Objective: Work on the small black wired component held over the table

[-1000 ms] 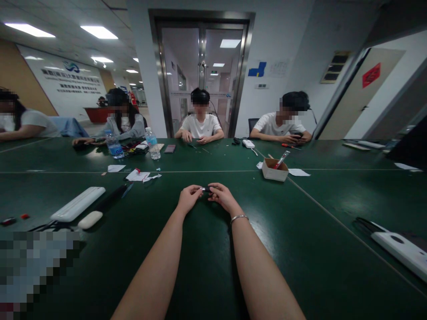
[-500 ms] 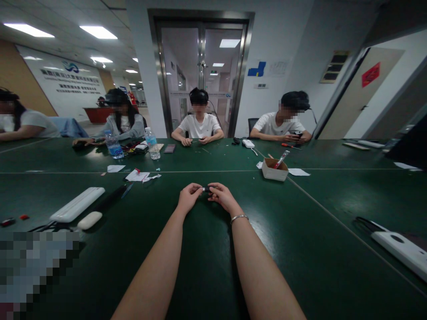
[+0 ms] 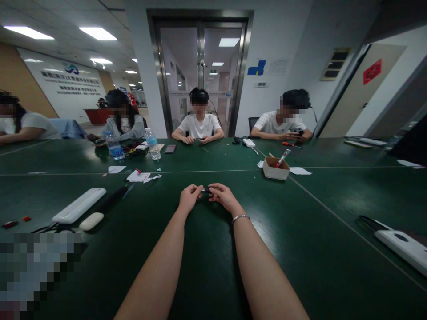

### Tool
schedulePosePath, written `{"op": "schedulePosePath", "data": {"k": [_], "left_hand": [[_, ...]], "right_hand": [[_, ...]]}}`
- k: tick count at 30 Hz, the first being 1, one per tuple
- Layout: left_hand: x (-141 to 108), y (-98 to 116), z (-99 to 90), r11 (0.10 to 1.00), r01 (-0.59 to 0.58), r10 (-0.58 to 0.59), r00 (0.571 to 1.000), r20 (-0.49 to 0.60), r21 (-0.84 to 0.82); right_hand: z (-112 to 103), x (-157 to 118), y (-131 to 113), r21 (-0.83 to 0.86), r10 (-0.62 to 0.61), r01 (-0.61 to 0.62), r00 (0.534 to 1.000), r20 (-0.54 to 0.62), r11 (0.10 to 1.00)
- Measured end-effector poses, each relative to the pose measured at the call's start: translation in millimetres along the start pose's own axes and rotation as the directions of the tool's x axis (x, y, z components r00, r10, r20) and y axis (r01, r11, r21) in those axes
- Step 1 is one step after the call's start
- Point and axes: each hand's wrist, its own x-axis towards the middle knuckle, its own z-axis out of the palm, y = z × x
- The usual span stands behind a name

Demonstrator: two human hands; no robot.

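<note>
Out over the green table (image 3: 207,249), my two hands meet at a small black piece with a silvery end (image 3: 206,190). My left hand (image 3: 189,196) pinches its silvery end between thumb and fingertips. On the black end, the thumb and fingers of my right hand (image 3: 222,195) are closed. A metal bangle (image 3: 240,217) circles my right wrist. The piece is too small and dark for me to tell its exact kind, and my fingertips cover part of it.
Left of my arms lie a white power bank-like box (image 3: 80,205), a white rounded case (image 3: 91,221) and a dark pen-like stick (image 3: 115,198). Ahead on the right stands a small open box (image 3: 276,172). Water bottles (image 3: 152,144) and paper scraps (image 3: 138,176) lie farther off. Several people sit opposite.
My hands keep their pinch on the small black piece, barely moving. The view has shifted slightly. Across the table at the left, a person's hand has drawn back from a dark object.
</note>
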Motion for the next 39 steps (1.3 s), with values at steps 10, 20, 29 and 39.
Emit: {"op": "schedulePosePath", "data": {"k": [10,20,29,39], "left_hand": [[-6.1,8.5,1.0,0.994,0.013,-0.006,0.998,-0.064,0.109],[-5.0,7.0,0.4,0.989,0.021,-0.012,0.998,-0.064,0.148],[-3.4,6.4,1.3,0.980,0.043,-0.025,0.995,-0.092,0.194],[-3.0,5.9,0.6,0.984,0.036,-0.020,0.996,-0.092,0.175]], "right_hand": [[-1.9,2.3,2.1,0.028,0.000,-0.001,0.999,0.032,1.000],[-0.2,-2.3,-3.5,0.017,0.012,-0.013,0.999,0.052,1.000],[-1.9,-2.5,-3.2,-0.003,0.002,-0.002,0.995,0.103,1.000],[-0.8,-0.7,-2.5,0.006,0.004,-0.004,0.996,0.085,1.000]]}}
